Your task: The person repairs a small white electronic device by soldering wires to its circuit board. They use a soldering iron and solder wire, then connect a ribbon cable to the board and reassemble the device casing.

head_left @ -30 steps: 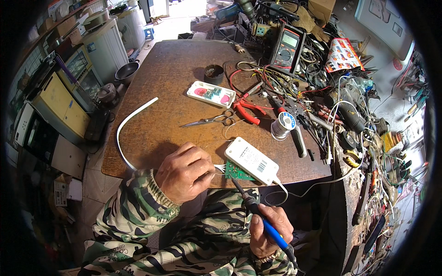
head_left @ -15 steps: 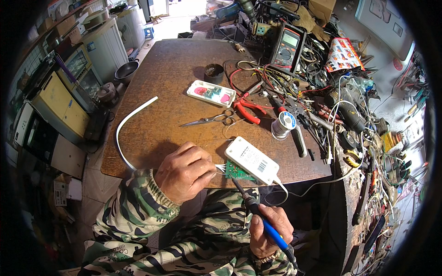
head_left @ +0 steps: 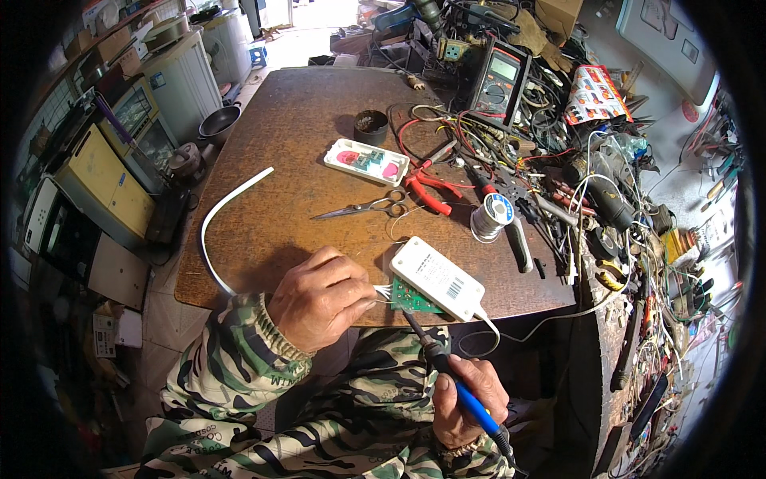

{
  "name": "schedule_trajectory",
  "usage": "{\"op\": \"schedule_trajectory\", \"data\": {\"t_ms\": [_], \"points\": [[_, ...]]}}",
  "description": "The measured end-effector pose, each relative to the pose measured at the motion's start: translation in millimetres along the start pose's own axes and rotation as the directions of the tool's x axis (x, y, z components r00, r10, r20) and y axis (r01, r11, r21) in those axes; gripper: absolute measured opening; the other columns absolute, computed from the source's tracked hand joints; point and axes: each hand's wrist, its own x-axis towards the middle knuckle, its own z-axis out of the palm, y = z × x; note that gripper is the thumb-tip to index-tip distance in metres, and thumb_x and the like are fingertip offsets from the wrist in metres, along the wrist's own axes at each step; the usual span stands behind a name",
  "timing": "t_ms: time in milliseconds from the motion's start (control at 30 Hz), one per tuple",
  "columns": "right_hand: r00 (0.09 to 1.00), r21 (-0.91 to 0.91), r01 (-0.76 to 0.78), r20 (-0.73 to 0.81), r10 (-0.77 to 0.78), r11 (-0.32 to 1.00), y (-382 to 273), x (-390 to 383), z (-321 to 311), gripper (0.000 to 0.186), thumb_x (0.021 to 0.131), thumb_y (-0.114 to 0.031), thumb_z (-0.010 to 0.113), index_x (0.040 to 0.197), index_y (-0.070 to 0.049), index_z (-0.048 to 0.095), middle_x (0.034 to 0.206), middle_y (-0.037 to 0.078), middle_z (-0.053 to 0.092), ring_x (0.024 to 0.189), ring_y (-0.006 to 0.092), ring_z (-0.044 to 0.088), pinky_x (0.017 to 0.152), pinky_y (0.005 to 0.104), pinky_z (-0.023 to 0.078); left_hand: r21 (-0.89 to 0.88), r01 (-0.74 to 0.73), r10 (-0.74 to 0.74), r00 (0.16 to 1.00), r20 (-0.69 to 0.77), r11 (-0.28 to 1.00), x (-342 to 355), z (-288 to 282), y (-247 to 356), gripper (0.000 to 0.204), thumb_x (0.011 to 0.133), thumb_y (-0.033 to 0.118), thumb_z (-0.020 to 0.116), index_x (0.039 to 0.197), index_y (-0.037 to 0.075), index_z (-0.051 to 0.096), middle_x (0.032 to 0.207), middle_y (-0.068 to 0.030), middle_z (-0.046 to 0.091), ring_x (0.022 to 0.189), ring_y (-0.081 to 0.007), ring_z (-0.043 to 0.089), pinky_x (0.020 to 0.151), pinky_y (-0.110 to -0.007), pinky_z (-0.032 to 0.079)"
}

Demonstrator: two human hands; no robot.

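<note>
My left hand is closed in a pinch at the left edge of a small green circuit board. Thin white wires run from its fingertips to the board; how many it grips is hidden. In my right hand is a soldering iron with a blue handle, held like a pen. Its dark tip points up and left, at the board's near edge; contact cannot be made out. A white plastic case with a printed label lies partly over the board, a white cord leaving its near right end.
Farther back lie scissors, red-handled pliers, a solder spool, an open white case half and a dark round tin. A white cable curves at left. Tangled wires, tools and a multimeter crowd the right.
</note>
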Motion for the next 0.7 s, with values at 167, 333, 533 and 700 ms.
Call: {"op": "schedule_trajectory", "data": {"t_ms": [167, 333, 533, 700], "points": [[1.0, -0.002, 0.006, -0.006, -0.006, 1.0, -0.9, 0.6, 0.6, 0.028, 0.084, -0.005, 0.083, 0.11, 0.003, 0.079, 0.079, 0.018, 0.072, 0.065, 0.0229, 0.072, 0.061, 0.0308, 0.056, -0.005, 0.011, -0.011, 1.0, -0.001, 1.0, 0.1, -0.3, 0.4, 0.02, 0.076, 0.003, 0.089, 0.093, 0.005, 0.078, 0.094, -0.0064, 0.072, 0.09, -0.0272, 0.067, 0.077, -0.04, 0.056], [1.0, -0.004, 0.008, 0.006, -0.008, 1.0, -1.2, 0.9, -0.4, 0.029, 0.084, -0.005, 0.083, 0.111, 0.003, 0.079, 0.079, 0.018, 0.072, 0.065, 0.023, 0.072, 0.061, 0.0309, 0.057, 0.009, 0.003, -0.003, 1.0, 0.015, 1.0, -1.1, -2.5, -0.8, 0.017, 0.08, 0.007, 0.087, 0.094, 0.006, 0.078, 0.096, -0.0058, 0.072, 0.092, -0.0259, 0.067, 0.08, -0.038, 0.057], [1.0, -0.013, -0.008, 0.017, 0.008, 1.0, -2.1, 0.8, -1.4, 0.028, 0.085, -0.006, 0.083, 0.112, 0.003, 0.079, 0.08, 0.018, 0.073, 0.066, 0.0227, 0.072, 0.061, 0.0313, 0.057, -0.024, 0.019, -0.019, 1.0, -0.017, 1.0, -1.9, -0.2, -2.6, 0.016, 0.08, 0.007, 0.088, 0.094, 0.006, 0.078, 0.094, -0.0056, 0.074, 0.091, -0.0257, 0.069, 0.078, -0.038, 0.058], [1.0, -0.015, -0.001, 0.016, 0.001, 1.0, -2.1, 1.3, -1.2, 0.028, 0.086, -0.007, 0.084, 0.112, 0.003, 0.079, 0.08, 0.018, 0.073, 0.066, 0.0231, 0.073, 0.062, 0.0313, 0.057, -0.053, 0.033, -0.034, 0.999, -0.023, 0.998, -1.0, -1.0, -1.6, 0.021, 0.076, 0.002, 0.089, 0.093, 0.003, 0.078, 0.093, -0.0091, 0.076, 0.091, -0.029, 0.071, 0.078, -0.041, 0.058]]}}
